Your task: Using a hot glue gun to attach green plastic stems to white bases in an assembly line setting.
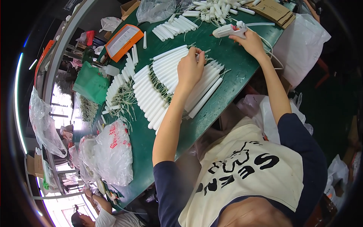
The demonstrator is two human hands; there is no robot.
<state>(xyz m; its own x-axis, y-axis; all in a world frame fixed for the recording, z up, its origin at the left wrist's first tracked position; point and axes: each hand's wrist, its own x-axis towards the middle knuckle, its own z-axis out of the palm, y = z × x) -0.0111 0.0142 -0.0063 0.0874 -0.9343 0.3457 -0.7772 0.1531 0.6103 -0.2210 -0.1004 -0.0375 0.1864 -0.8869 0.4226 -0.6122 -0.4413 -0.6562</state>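
Note:
My right hand (249,42) is closed around a white glue gun (224,31), whose nozzle points left over the table. A translucent glue stick (261,24) sticks out behind it, and a white cord trails down on the right. My left hand (191,67) is above a row of white tubes (165,68) laid side by side, with its fingertips pinched at their upper ends. What lies between those fingertips I cannot make out. Right of that hand are more white tubes (206,86), and to its left is another row (145,96) with thin green wires (157,85) along it.
The green table (151,145) also bears an orange-edged box (123,42), a green bag (90,82), a clear plastic bag (113,151), a heap of wired tubes (215,10) and flat cardboard (273,12). Another person (102,212) is at the lower left.

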